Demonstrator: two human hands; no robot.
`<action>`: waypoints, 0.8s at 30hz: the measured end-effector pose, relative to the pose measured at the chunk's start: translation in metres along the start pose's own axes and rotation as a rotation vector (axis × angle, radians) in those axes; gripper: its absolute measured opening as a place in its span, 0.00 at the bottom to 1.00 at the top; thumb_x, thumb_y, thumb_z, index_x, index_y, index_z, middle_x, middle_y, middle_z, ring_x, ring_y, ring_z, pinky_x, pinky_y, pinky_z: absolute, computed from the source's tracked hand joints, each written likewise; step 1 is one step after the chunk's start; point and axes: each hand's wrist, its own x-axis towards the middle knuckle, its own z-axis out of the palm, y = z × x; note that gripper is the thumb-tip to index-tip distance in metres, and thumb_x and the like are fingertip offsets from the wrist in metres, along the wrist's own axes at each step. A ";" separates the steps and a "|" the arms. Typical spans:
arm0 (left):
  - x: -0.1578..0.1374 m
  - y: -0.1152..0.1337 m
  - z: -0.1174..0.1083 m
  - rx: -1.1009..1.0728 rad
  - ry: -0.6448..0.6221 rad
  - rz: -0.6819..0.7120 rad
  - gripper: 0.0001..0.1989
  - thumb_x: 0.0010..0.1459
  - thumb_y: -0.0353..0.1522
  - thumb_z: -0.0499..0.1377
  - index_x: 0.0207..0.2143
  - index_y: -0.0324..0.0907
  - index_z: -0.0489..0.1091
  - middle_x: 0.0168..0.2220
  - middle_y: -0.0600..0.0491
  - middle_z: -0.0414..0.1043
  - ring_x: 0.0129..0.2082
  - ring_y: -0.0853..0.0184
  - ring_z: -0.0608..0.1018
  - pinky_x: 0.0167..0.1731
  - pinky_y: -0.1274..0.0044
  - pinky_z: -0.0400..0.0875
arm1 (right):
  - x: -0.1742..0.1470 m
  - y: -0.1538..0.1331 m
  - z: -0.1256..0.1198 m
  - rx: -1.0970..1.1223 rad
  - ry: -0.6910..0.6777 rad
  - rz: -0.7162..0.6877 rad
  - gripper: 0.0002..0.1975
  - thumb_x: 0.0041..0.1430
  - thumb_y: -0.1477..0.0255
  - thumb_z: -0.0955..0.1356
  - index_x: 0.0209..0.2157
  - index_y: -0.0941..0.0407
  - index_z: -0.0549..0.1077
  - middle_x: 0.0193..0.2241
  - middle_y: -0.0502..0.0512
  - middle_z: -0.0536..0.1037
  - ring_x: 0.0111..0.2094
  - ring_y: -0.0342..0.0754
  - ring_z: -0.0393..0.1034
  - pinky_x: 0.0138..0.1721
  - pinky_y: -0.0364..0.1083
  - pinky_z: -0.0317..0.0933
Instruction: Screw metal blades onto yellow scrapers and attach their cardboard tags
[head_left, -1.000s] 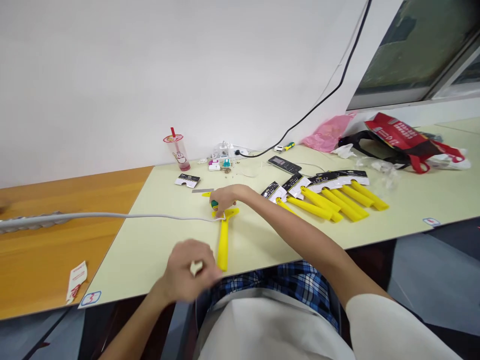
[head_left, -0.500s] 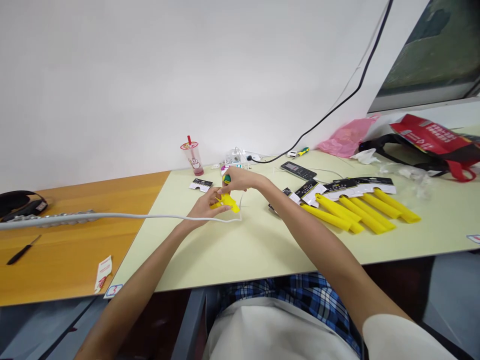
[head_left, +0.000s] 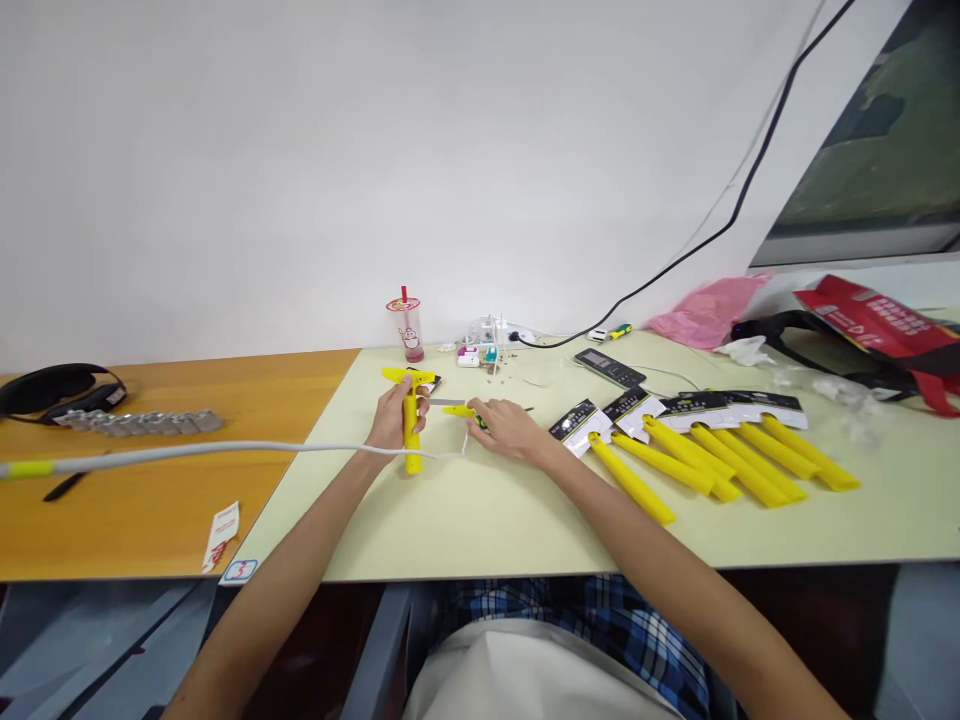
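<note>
My left hand (head_left: pixel 388 422) is closed around the handle of a yellow T-shaped scraper (head_left: pixel 412 435), held upright with its wide head at the top. Beside it, my right hand (head_left: pixel 507 430) pinches a small yellow plastic piece (head_left: pixel 458 411). A green-and-yellow screwdriver (head_left: pixel 481 423) is tucked in the same hand, its shaft pointing to the right. Between the two hands shows a thin grey metal strip (head_left: pixel 448 403), which looks like a blade; which hand holds it I cannot tell. Behind the scraper head lies a black card, partly covered.
Several yellow handles (head_left: pixel 637 485) with black-and-white cards lie at the right. A cup with a straw (head_left: pixel 409 335), a black phone-like device (head_left: pixel 609 368) and small items by a power strip stand behind. A grey cable (head_left: pixel 262 447) crosses the foreground at left.
My hands have moved apart from being close together over the yellow part. The scraper now stands upright in my left hand, and the screwdriver points sideways in my right. The view has shifted slightly.
</note>
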 end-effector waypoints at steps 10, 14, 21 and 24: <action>0.000 -0.022 0.006 -0.205 0.009 -0.372 0.13 0.71 0.40 0.63 0.43 0.36 0.73 0.32 0.53 0.73 0.22 0.74 0.71 0.14 0.83 0.62 | -0.004 0.014 0.016 0.202 0.027 0.059 0.17 0.82 0.63 0.58 0.58 0.55 0.71 0.47 0.59 0.82 0.45 0.52 0.78 0.45 0.48 0.63; 0.001 -0.023 0.004 -0.204 -0.002 -0.401 0.14 0.75 0.39 0.59 0.44 0.36 0.74 0.31 0.53 0.71 0.22 0.74 0.70 0.16 0.83 0.63 | -0.002 0.019 0.021 0.272 0.071 0.098 0.21 0.83 0.59 0.57 0.64 0.56 0.65 0.37 0.53 0.82 0.39 0.52 0.78 0.40 0.48 0.62; 0.004 -0.030 -0.001 -0.198 -0.013 -0.377 0.16 0.75 0.42 0.58 0.43 0.36 0.74 0.33 0.51 0.73 0.23 0.72 0.71 0.17 0.81 0.65 | 0.015 0.021 0.012 0.191 0.167 0.085 0.20 0.83 0.63 0.55 0.58 0.58 0.71 0.54 0.67 0.78 0.57 0.56 0.70 0.60 0.51 0.59; 0.005 -0.030 0.000 -0.200 0.020 -0.382 0.18 0.76 0.42 0.55 0.45 0.36 0.74 0.33 0.49 0.74 0.24 0.70 0.73 0.17 0.80 0.65 | 0.049 0.019 0.006 0.123 0.081 0.051 0.16 0.79 0.67 0.61 0.55 0.58 0.76 0.57 0.69 0.77 0.62 0.60 0.67 0.65 0.55 0.55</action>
